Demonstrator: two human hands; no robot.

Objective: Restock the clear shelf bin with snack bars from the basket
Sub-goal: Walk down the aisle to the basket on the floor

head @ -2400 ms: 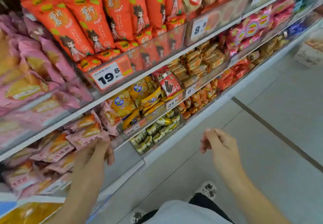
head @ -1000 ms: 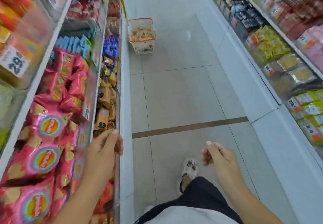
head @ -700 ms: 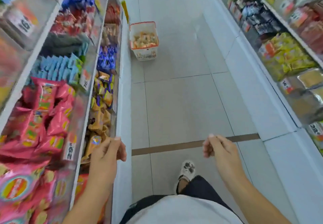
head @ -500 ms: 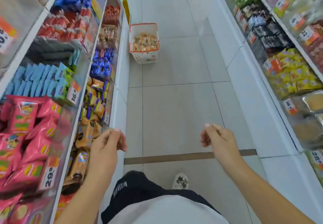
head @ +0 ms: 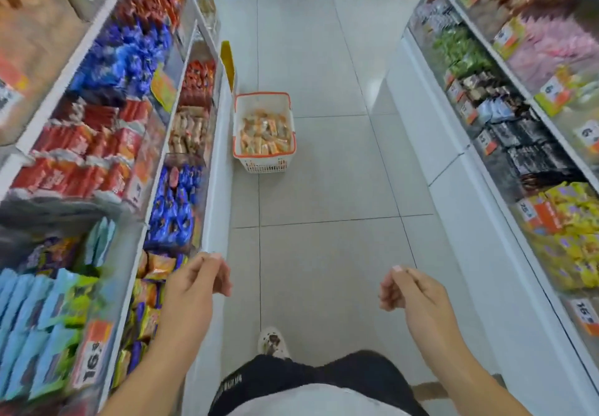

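A white basket with an orange rim [head: 285, 97] stands on the aisle floor ahead, against the left shelf base. It holds several orange-wrapped snack bars [head: 264, 135]. Beside the basket, a clear shelf bin [head: 191, 130] on the lower left shelf holds tan-wrapped bars. My left hand [head: 194, 281] and my right hand [head: 411, 292] hang in front of me with loosely curled fingers, both holding nothing and well short of the basket.
Stocked shelves line both sides of the tiled aisle: red and blue packets [head: 171, 208] on the left, yellow and dark packets [head: 570, 221] on the right. A yellow tag [head: 228, 63] sticks out from the left shelf. My foot [head: 272, 341] is on the floor below.
I turned from facing the left shelf to looking down the aisle and have walked forward; the basket is nearer. Both hands stay loosely curled and hold nothing.
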